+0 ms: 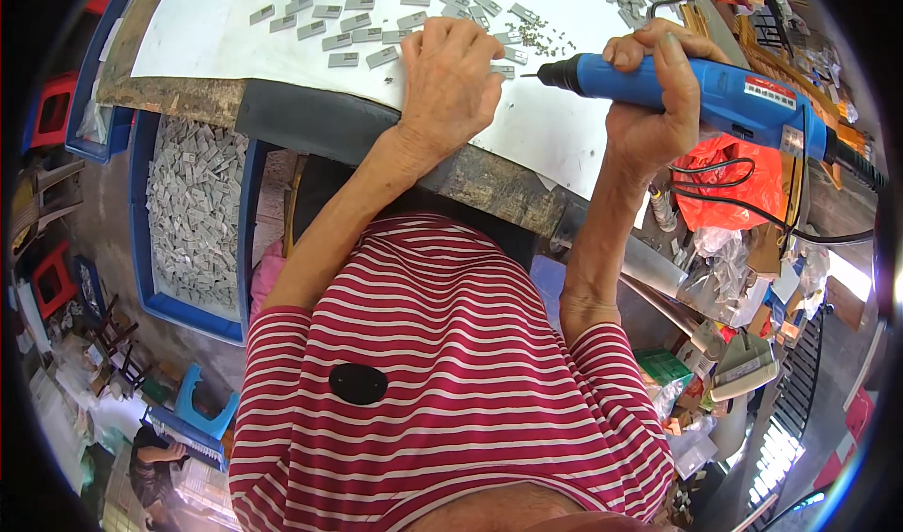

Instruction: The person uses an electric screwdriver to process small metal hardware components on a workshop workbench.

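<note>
- Fingers of the right hand (649, 137) are wrapping around a blue electric screwdriver (720, 92), its bit pointing toward the left hand (450, 85).
- Left fingers are bending close together over the white sheet (564, 127); I cannot tell whether they are pinching anything.
- Grey rectangular pieces (342, 60) and tiny metal parts (536, 38) are lying nearby.
</note>
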`<state>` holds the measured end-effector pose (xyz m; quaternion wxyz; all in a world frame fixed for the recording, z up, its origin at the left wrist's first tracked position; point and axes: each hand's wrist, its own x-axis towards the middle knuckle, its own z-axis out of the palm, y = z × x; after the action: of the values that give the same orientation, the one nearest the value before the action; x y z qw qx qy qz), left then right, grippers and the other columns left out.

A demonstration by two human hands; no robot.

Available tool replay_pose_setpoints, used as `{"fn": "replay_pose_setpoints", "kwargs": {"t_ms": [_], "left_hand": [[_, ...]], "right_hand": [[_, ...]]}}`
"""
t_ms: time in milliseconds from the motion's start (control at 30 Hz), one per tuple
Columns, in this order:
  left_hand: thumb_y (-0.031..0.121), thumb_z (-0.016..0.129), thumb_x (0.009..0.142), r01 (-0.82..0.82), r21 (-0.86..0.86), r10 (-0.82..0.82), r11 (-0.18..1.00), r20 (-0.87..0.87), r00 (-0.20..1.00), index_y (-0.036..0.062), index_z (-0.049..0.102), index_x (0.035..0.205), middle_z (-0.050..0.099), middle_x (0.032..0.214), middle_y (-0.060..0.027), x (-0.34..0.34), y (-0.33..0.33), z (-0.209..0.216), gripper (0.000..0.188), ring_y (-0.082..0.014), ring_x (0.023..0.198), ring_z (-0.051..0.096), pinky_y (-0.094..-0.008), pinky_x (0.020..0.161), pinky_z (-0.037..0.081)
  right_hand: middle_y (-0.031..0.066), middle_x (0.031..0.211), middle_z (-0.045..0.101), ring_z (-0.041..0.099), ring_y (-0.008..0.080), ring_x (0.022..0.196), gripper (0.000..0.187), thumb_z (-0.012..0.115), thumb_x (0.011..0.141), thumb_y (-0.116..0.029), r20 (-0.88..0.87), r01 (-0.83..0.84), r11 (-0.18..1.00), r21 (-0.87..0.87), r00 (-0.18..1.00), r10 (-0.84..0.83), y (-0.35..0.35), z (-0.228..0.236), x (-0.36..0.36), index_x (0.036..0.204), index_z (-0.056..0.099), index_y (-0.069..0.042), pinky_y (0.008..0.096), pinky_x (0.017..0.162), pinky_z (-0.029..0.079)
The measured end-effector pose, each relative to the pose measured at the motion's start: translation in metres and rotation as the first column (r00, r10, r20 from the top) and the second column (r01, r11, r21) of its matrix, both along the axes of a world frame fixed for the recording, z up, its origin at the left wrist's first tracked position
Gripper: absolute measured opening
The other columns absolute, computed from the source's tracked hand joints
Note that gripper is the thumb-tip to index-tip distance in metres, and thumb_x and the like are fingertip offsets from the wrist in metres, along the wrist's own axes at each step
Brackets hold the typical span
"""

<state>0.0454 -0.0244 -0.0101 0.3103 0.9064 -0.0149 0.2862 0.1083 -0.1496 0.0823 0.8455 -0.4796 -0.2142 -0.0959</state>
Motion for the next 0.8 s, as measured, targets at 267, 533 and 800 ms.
{"fn": "replay_pose_setpoints", "kwargs": {"t_ms": [267,533,800], "left_hand": [[0.011,0.062,0.065,0.009,0.103,-0.006,0.995,-0.029,1.000,0.0087,0.059,0.083,0.053,0.089,-0.0023,0.006,-0.005,-0.006,0.018,-0.0209,0.094,0.045,-0.0380,0.081,0.029],[0.010,0.062,0.067,0.032,0.102,-0.027,0.994,-0.054,0.998,0.0087,0.059,0.081,0.054,0.088,-0.0010,0.005,-0.004,-0.009,0.014,-0.0199,0.094,0.045,-0.0369,0.082,0.029],[0.009,0.064,0.069,0.054,0.086,-0.050,0.995,-0.046,0.998,0.0079,0.061,0.081,0.056,0.088,-0.0017,0.006,0.000,-0.011,0.013,-0.0194,0.093,0.046,-0.0362,0.082,0.028]], "right_hand": [[0.0160,0.075,0.056,0.051,0.0202,0.054,0.009,0.052,0.076,0.002,0.068,0.029,0.990,-0.137,0.997,-0.020,0.002,-0.006,0.006,0.085,0.052,0.000,0.0375,0.055,0.044],[0.0156,0.071,0.055,0.052,0.0190,0.054,0.007,0.054,0.075,0.002,0.073,-0.008,0.994,-0.111,0.997,0.016,0.012,-0.010,0.010,0.080,0.052,0.004,0.0367,0.053,0.045],[0.0161,0.071,0.056,0.052,0.0193,0.052,0.008,0.056,0.073,0.003,0.073,-0.050,0.989,-0.142,0.995,0.061,0.016,-0.012,0.013,0.080,0.052,0.003,0.0366,0.052,0.045]]}}
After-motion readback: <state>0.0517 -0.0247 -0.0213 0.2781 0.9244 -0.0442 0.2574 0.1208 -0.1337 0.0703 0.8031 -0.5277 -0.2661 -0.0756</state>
